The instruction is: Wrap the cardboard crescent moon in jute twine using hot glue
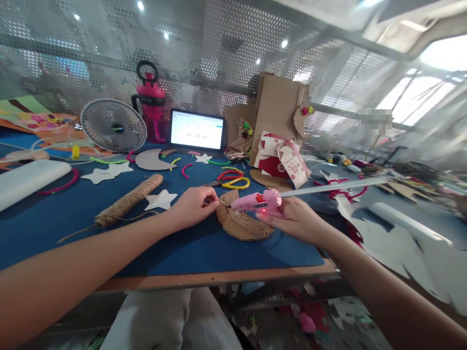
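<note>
My right hand [295, 218] grips a pink hot glue gun [251, 201], with a long clear glue stick [335, 186] jutting from its back. The gun's nozzle points left, at the upper left part of a brown cardboard crescent [237, 228] lying on the mat. Jute twine [251, 222] covers part of the crescent's face. At the crescent's left tip, my left hand [197, 206] is closed in a pinch on a strand of twine. A roll of jute twine [129, 199] lies left of that hand, its loose strand running towards my forearm.
Scissors [233, 181] with red and yellow handles lie just beyond the crescent. White paper stars [161, 200], a grey crescent [153, 159] and pipe cleaner pieces are scattered about. Behind stand a fan [114, 125], a pink tumbler [150, 104], a tablet [197, 130] and cardboard [277, 102].
</note>
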Motion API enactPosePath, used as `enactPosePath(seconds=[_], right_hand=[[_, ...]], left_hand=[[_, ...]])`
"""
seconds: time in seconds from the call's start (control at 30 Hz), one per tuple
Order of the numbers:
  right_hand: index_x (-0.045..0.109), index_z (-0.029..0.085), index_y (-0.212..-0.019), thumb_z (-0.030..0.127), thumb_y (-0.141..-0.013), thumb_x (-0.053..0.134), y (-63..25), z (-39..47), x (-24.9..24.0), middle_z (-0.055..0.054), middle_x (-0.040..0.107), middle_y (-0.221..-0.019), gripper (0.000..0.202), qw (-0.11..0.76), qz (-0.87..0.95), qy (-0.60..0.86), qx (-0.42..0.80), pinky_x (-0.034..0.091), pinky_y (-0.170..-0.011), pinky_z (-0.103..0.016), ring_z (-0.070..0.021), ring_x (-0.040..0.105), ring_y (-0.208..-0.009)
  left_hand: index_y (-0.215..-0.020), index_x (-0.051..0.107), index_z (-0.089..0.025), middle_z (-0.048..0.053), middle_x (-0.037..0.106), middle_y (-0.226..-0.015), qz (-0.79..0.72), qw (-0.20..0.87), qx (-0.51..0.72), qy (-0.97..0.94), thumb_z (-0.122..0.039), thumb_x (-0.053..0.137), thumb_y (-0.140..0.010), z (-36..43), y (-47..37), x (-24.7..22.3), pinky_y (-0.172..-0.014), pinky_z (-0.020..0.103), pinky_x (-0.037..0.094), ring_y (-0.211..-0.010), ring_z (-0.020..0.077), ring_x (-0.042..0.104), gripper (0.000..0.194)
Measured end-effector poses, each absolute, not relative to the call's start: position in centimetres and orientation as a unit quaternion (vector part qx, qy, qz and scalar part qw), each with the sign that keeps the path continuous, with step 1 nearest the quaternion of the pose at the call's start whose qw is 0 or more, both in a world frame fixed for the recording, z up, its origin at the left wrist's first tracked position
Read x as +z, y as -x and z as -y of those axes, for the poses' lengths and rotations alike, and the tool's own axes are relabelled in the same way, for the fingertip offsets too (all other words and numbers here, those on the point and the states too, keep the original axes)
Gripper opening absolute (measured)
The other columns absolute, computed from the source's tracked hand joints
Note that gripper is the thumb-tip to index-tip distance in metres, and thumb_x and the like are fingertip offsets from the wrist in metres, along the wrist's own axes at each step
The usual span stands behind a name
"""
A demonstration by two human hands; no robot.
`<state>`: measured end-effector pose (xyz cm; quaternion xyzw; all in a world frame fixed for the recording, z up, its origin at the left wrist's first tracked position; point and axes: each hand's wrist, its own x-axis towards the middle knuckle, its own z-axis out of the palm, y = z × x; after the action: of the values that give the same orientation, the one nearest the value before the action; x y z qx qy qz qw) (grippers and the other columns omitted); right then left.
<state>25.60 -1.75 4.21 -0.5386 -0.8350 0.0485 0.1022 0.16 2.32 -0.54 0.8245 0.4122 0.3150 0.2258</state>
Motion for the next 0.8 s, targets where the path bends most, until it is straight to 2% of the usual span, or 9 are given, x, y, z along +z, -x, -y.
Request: enactPosePath(seconds=[0.1,0.43,0.8], right_hand=[[0.029,0.021,-0.051,0.06,-0.083,0.039,-25.2,1.7,4.4,0.0,0.04,-0.052,0.052,0.08,0.836,0.543,0.007,0.029,-0.054,-0.029,-0.0132,0.042,-0.051],[0.038,0.019,-0.051,0.059,-0.086,0.038,-23.8,1.8,5.2,-0.006,0.057,-0.062,0.053,-0.008,0.819,0.57,-0.069,0.026,-0.054,-0.028,-0.0171,0.053,-0.061],[0.046,0.019,-0.051,0.058,-0.087,0.038,-23.5,2.3,5.7,-0.008,0.062,-0.063,0.054,-0.034,0.819,0.56,-0.123,0.027,-0.055,-0.029,-0.0192,0.057,-0.065]], left_hand=[[-0.082,0.062,-0.016,0.005,0.066,-0.081,-0.412,0.222,0.314,-0.826,-0.03,0.05,-0.082,-2.3,-0.3,-0.5,-0.068,0.029,0.055,-0.073,0.0166,0.063,0.017],[-0.081,0.061,-0.017,0.004,0.065,-0.082,-0.405,0.214,0.312,-0.832,-0.03,0.049,-0.083,-2.4,-0.1,-0.8,-0.067,0.028,0.054,-0.073,0.016,0.062,0.018],[-0.081,0.06,-0.017,0.005,0.064,-0.081,-0.401,0.196,0.314,-0.838,-0.028,0.05,-0.084,-2.4,-0.2,-1.1,-0.065,0.028,0.052,-0.073,0.0162,0.061,0.015]])
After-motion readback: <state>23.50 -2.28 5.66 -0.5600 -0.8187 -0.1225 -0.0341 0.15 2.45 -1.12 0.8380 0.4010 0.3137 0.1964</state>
